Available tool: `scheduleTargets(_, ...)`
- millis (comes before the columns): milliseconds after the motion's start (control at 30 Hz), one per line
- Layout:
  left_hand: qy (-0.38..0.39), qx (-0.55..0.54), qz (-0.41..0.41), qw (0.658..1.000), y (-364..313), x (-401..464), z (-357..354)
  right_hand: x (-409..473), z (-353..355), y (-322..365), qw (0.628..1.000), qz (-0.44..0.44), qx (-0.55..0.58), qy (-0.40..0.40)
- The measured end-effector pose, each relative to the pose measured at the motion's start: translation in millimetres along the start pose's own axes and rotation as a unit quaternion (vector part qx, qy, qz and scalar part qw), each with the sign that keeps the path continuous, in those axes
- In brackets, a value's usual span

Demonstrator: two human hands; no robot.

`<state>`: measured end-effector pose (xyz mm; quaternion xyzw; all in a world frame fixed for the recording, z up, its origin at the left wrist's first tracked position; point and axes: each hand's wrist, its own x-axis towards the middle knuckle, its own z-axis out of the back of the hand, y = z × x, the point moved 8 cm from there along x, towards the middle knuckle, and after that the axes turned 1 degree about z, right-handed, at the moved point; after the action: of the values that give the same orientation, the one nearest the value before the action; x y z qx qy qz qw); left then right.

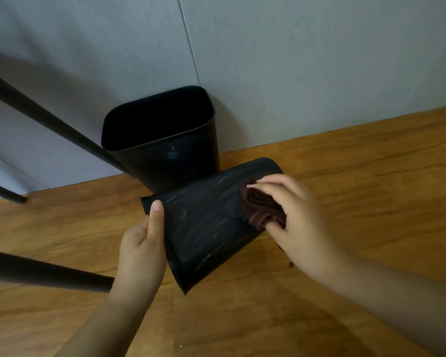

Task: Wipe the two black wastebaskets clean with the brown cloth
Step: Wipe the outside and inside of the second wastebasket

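We see dark metal legs [49, 119] slanting in from the left, one crossing in front of the upright wastebasket [162, 140], which stands against the grey wall [294, 60], mouth up. Just before it the tipped wastebasket [204, 228] lies on its side on the wooden floor [345, 176], long axis running lower left to upper right, streaked matte black. Our left hand [142, 243] grips its rim end, thumb on top. Our right hand [299, 217] pinches the bunched brown cloth [260, 207] against its base end.
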<state>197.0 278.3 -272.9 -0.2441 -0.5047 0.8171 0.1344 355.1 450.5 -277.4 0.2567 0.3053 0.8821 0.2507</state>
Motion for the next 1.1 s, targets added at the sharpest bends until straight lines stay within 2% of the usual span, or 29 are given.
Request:
scheduleTargets(67,0.007,-0.048,0.03,0.998,5.5,-3.0,-0.8,4.7,0.9,-2.5,1.0,-0.011,0.013,-0.012)
scheduleTargets(167,0.092,-0.165,0.043,0.981,5.1,-16.3,-13.9,10.2,2.3,-9.4,0.998,-0.044,0.037,-0.031)
scheduleTargets(200,0.109,-0.166,0.033,0.98,4.5,-21.2,-17.3,10.7,3.0,-11.6,0.997,-0.059,0.041,-0.036)
scheduleTargets(333,0.064,-0.012,-0.065,0.996,-2.7,-28.5,-19.0,4.4,3.0,-2.3,0.995,-0.074,0.043,-0.05)
scheduleTargets(400,0.04,0.017,-0.085,0.995,-7.8,-27.7,-18.0,-2.9,-0.4,16.4,0.997,-0.05,0.045,-0.041)
scheduleTargets(500,0.012,0.026,-0.099,0.995,-13.6,-25.2,-17.1,-19.0,-14.1,58.5,0.997,0.048,0.056,0.02)
scheduleTargets(600,-0.026,0.028,-0.106,0.994,-13.6,-21.2,-11.2,-36.8,-26.9,79.5,0.978,0.177,0.067,0.082)
scheduleTargets(667,-0.024,0.021,-0.082,0.996,-8.5,-18.5,-7.8,-32.1,-24.6,58.6,0.982,0.165,0.05,0.071)
scheduleTargets(767,-0.016,-0.011,-0.028,0.999,-3.7,-16.6,-6.4,-14.0,-6.9,13.1,0.999,0.031,0.039,-0.013)
scheduleTargets(833,-0.019,-0.02,-0.024,0.999,-7.1,-16.7,-8.5,-11.8,-5.6,16.0,0.999,0.006,0.046,-0.025)
scheduleTargets(900,-0.028,-0.01,-0.038,0.999,-10.9,-17.0,-10.0,-18.8,-17.0,45.9,0.996,0.062,0.057,0.023)
scheduleTargets(1000,-0.031,0.017,-0.082,0.996,-13.4,-16.8,-10.9,-36.2,-31.3,81.1,0.975,0.199,0.054,0.088)
scheduleTargets(1033,-0.027,0.02,-0.08,0.996,-11.6,-15.8,-10.7,-36.4,-31.4,76.8,0.973,0.208,0.047,0.092)
scheduleTargets(1100,-0.022,0.01,-0.055,0.998,-6.0,-13.7,-8.7,-27.2,-24.6,47.7,0.985,0.157,0.034,0.058)
